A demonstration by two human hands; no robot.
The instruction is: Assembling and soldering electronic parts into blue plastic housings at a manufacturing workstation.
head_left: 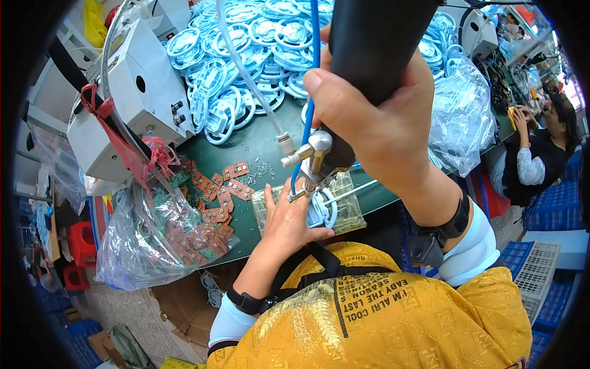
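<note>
My right hand [381,117] is wrapped round a thick black power screwdriver [375,49], which points down at the bench. A metal fitting [316,150] near its lower end joins a clear tube [243,67], and a blue hose [315,37] runs alongside. Under the tip lies a light-blue plastic ring-shaped part [330,209], like a toy steering wheel, on a tape-covered pad [353,212]. My left hand [286,218] rests over the part's left side, fingers spread and thumb apart. Its fingertips are close to the tool tip, which partly hides them.
Similar light-blue parts [246,49] are heaped at the back. Red-brown circuit boards [215,215] spill from a clear bag [147,246] at left, beside loose screws [261,169]. A grey machine box [144,92] stands behind. Another person [541,147] sits at far right.
</note>
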